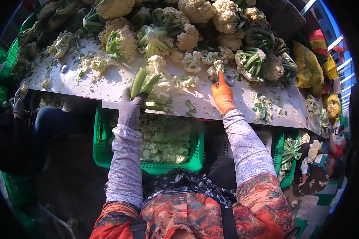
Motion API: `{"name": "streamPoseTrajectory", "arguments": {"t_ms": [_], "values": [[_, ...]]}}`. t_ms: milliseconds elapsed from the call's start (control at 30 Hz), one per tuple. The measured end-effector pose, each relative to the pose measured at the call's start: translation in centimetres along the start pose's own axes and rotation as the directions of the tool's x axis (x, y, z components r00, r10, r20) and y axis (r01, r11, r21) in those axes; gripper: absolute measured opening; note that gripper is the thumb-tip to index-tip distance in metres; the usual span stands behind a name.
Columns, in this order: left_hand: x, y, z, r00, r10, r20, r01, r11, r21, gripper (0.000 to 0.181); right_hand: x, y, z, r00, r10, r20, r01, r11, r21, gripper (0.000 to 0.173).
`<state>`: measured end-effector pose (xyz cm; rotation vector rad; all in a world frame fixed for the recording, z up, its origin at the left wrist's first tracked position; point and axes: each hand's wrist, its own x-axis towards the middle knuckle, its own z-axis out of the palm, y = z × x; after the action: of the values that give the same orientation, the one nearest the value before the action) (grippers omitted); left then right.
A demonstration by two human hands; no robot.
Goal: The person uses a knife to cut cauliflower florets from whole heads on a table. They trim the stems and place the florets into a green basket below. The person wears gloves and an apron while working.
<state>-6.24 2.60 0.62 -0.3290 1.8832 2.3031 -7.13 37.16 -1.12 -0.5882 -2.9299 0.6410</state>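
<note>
My left hand [130, 109], in a grey glove, grips a trimmed cauliflower head [149, 86] by its thick green stalks, over the table's near edge. Pale florets still sit on the far side of that head. My right hand [223, 95], in an orange glove, has its index finger stretched forward and the other fingers curled. A metal tool [229, 81] with a shiny rounded end shows beside that finger; its grip is hidden by the glove. Just beyond the fingertip is a small cauliflower floret [218, 65]. Cut florets [192, 62] lie between the hands and the pile.
Whole cauliflowers [197, 11] are heaped along the far side of the white table [107, 86]. Below its edge stands a green crate [149, 168] of florets [167, 137]. A round metal piece [63, 68] lies at left. Other people sit at left [53, 122] and right [315, 173].
</note>
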Motion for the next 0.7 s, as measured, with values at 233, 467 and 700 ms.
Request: {"name": "streamPoseTrajectory", "arguments": {"t_ms": [233,467,700], "values": [[-0.1,0.6,-0.8,0.998,0.033,-0.059,-0.044,0.98,-0.192,0.026,-8.2,-3.7,2.7,0.892,-0.447,0.061,0.438,0.891,0.116,0.047],[-0.2,0.0,-3.6,0.999,-0.039,-0.009,0.03,0.887,-0.46,0.021,-4.7,9.2,0.4,0.981,-0.186,0.052,0.193,0.951,-0.243,0.035],[-0.9,-0.8,-4.4,0.942,0.148,0.301,0.013,0.88,-0.475,0.037,-6.5,11.9,-4.0,0.889,0.453,0.062,-0.432,0.789,0.436,0.044]]}}
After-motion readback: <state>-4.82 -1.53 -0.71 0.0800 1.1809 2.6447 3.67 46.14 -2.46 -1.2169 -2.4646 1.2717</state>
